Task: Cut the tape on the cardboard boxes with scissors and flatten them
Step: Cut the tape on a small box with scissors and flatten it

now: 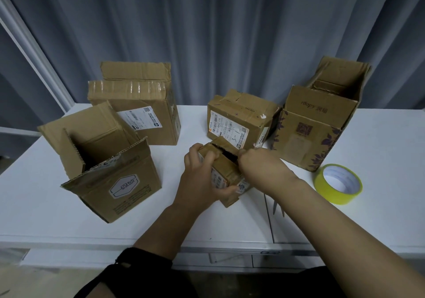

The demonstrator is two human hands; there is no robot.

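Counter was white. Curtain was grey-blue w/ vertical pleat shadows. All 5 boxes were plain brown cardboard.

- Small box: white barcode label w/ black print, dark gap on top.
- Front-left box: white hexagon logo, dark print lines below.
- Back-left box: white label, glossy clear tape bands across the flap.
- Mid box: white label w/ orange edge, black barcode, black handwritten "3-1".
- Right box: purple leaf pattern along edges and btm, darker brown QR square.

Tape roll was yellow-green outside, white inside. Sleeve was black.
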